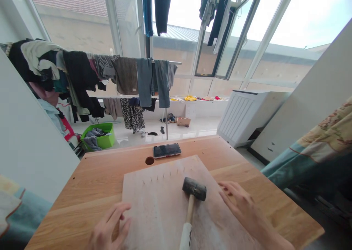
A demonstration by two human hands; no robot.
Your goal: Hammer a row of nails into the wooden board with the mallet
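Note:
A pale wooden board (159, 209) lies at a slant on the table, with a row of several thin nails (163, 175) standing up near its far edge. On the board rests a black-headed rubber mallet (194, 188), its light handle with a white grip pointing toward me. Neither hand touches the mallet. My left hand (110, 228) is at the board's left edge, fingers bent and thumb apart. Along the right edge lies my right hand (242, 204), its fingers stretched out beside or on the board. Both hands are open.
The wooden table (93, 184) has a round hole (150, 160) beside a smartphone (167, 150). Beyond it stand a loaded clothes rack (125, 76), a green basket (107, 140) and a white cabinet (247, 110). A curtain (310, 151) hangs close on the right.

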